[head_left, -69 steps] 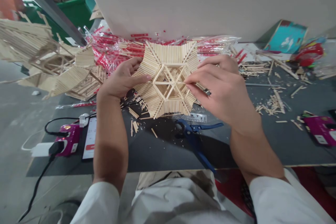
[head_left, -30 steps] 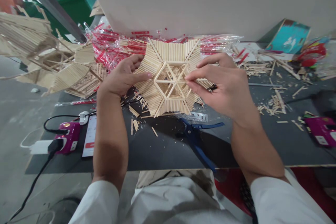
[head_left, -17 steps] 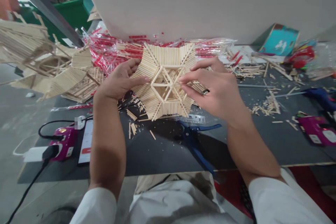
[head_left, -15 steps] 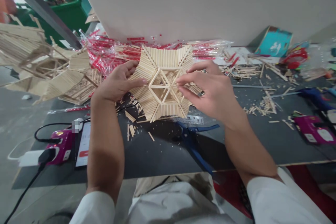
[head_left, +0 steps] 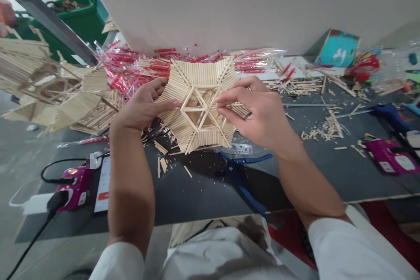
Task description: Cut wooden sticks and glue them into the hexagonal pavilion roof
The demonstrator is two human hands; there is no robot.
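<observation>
A roof-like model built of thin wooden sticks (head_left: 200,72) is held above the dark table, its six-sided opening crossed by spoke-like sticks. My left hand (head_left: 146,103) grips its left edge, thumb on top and the other fingers partly hidden at the far side. On the right, my right hand (head_left: 254,111) has thumb and forefinger pinched at the right corner of the opening. Whatever lies between those fingertips is too small to make out. Below the model lie a blue-handled cutter (head_left: 238,179) and a clear ruler (head_left: 241,148).
Other stick models (head_left: 59,87) stand at the left. Plastic-wrapped stick bundles (head_left: 131,68) line the back, with loose sticks (head_left: 295,87) farther right. Purple power strips (head_left: 74,188) and a phone (head_left: 103,183) rest near the left edge. A turquoise box (head_left: 339,50) leans against the wall.
The whole view has shifted slightly, so most things appear a little farther left. My right thumb and forefinger have drawn closer together at the opening's corner; my left hand keeps its hold.
</observation>
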